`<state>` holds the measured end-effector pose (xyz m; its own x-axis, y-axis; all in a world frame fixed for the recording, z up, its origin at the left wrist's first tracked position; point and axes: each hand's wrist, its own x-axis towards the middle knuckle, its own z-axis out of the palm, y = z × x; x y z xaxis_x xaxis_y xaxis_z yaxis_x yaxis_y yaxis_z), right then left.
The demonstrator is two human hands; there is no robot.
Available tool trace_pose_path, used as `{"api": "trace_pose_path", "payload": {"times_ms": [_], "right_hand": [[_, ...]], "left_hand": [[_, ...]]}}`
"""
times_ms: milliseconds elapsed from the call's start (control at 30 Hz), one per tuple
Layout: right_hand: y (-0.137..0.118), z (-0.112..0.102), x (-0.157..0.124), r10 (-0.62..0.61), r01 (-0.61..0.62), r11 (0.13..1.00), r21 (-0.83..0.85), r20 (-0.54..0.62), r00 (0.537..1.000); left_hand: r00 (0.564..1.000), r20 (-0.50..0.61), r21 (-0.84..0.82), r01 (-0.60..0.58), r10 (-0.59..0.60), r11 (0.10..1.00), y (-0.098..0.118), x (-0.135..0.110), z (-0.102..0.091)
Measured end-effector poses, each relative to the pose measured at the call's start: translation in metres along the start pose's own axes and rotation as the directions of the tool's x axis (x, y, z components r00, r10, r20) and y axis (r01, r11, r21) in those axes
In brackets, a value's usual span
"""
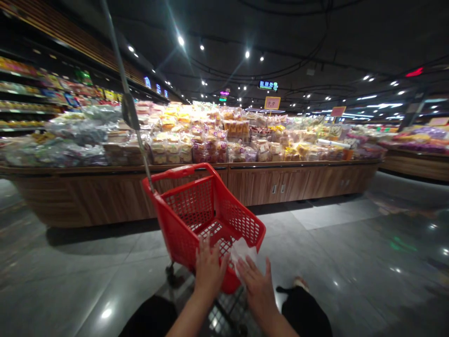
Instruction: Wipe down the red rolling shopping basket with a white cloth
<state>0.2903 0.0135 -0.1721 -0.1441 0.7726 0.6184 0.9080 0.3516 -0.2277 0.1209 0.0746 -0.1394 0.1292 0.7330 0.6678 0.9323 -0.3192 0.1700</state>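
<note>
In front of me stands a red plastic shopping cart (189, 199) with slotted walls. My left hand (210, 267) is at its near side, fingers spread, holding nothing; whether it touches the rim I cannot tell. A crumpled white tissue (241, 250) lies under the fingers of my right hand (258, 285), which keeps it at the cart's near right corner. The thumb of that hand sticks out to the right. Part of the cart's near rim is hidden behind both hands. A thin metal pole (121, 75) rises from the cart's handle corner.
Beyond the cart runs a wooden display counter (273, 182) piled with packaged baked goods (206, 135). Stocked shelves (21, 98) line the left side. Another display (417, 150) stands at right. Grey tiled floor (336, 252) surrounds the cart.
</note>
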Motion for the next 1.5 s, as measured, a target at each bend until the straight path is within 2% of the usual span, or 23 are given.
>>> {"api": "trace_pose_path", "payload": {"times_ms": [67,133,300,367,500,600,700,833,967,1033,1100,1167,1300,1367,1500], "right_hand": [[0.01,-0.005,0.009,0.081,-0.081,0.997,-0.003,0.003,0.997],[0.013,-0.007,0.015,0.125,-0.124,0.992,-0.014,0.015,0.992],[-0.012,0.0,0.012,-0.085,0.083,0.995,0.061,0.032,0.996],[-0.014,-0.001,0.015,-0.079,0.076,0.994,0.083,0.031,0.996],[0.013,-0.015,0.035,0.113,-0.114,0.976,0.188,0.019,0.993],[0.035,-0.029,0.049,0.276,-0.241,0.924,0.299,-0.08,0.958],[0.038,-0.032,0.058,0.365,-0.297,0.879,0.373,-0.126,0.922],[0.015,-0.011,0.059,0.284,-0.23,0.888,0.399,-0.083,0.955],[-0.023,0.013,0.033,0.165,-0.134,0.875,0.465,-0.025,0.986],[-0.035,0.016,0.018,0.056,-0.054,0.87,0.489,0.01,0.998],[-0.035,0.014,0.011,-0.03,0.006,0.863,0.506,0.039,0.999],[-0.023,0.009,0.014,-0.018,-0.004,0.875,0.484,0.042,0.999],[-0.003,0.003,0.03,0.144,-0.13,0.915,0.382,-0.01,0.989],[-0.013,0.005,0.031,0.135,-0.116,0.908,0.402,-0.017,0.991],[-0.046,0.012,0.02,0.003,-0.013,0.856,0.517,0.02,1.0]], "left_hand": [[0.999,-0.001,-0.064,0.04,-0.04,0.997,0.009,-0.009,0.002],[0.999,0.009,-0.099,0.049,-0.048,0.994,0.008,-0.01,0.003],[1.0,0.021,-0.117,-0.001,0.003,0.993,-0.007,-0.003,0.005],[1.0,0.014,-0.117,-0.013,0.015,0.993,-0.011,-0.003,0.003],[0.999,0.02,-0.124,-0.024,0.027,0.992,-0.018,-0.003,-0.003],[0.998,0.055,-0.125,-0.024,0.031,0.992,-0.023,-0.003,-0.005],[0.997,0.074,-0.12,-0.018,0.027,0.993,-0.027,-0.002,-0.006],[0.998,0.059,-0.118,-0.022,0.029,0.993,-0.028,-0.002,-0.006],[0.997,0.048,-0.109,-0.049,0.054,0.993,-0.031,-0.004,-0.004],[0.997,0.037,-0.111,-0.059,0.064,0.992,-0.033,-0.005,-0.003],[0.997,0.033,-0.121,-0.061,0.065,0.991,-0.035,-0.006,-0.003],[0.997,0.047,-0.13,-0.051,0.057,0.99,-0.035,-0.006,-0.003],[0.997,0.066,-0.145,-0.029,0.039,0.989,-0.032,-0.005,-0.005],[0.998,0.06,-0.157,-0.022,0.032,0.987,-0.031,-0.005,-0.005],[0.997,0.07,-0.161,-0.021,0.033,0.987,-0.032,-0.005,-0.003]]}}
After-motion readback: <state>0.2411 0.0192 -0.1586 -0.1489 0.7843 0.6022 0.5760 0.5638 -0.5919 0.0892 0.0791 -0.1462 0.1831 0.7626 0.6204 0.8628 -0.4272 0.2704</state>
